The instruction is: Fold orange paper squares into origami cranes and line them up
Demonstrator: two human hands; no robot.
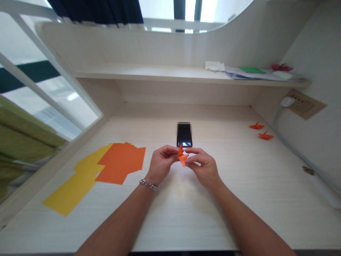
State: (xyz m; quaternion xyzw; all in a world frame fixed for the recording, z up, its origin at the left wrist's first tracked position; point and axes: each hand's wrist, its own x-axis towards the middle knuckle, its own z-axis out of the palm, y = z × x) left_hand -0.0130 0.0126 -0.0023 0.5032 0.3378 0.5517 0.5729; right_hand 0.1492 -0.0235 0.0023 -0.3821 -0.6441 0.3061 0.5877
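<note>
An orange paper crane (182, 157) is held up between my two hands, over the middle of the desk. On its left side my left hand (163, 161) pinches it between thumb and fingers; a chain bracelet circles that wrist. From the other side the fingertips of my right hand (204, 167) grip the crane's right edge. Just beyond the hands a black phone (184, 135) lies on the desk. Two finished orange paper cranes (256, 126) sit apart at the right, near the wall.
Orange paper sheets (122, 161) overlap yellow paper sheets (70, 190) on the left of the desk (165, 227). A shelf (149, 72) with papers runs across the back. At right, a grey cable (286, 144) hangs from a wall socket (305, 104) down to the desk.
</note>
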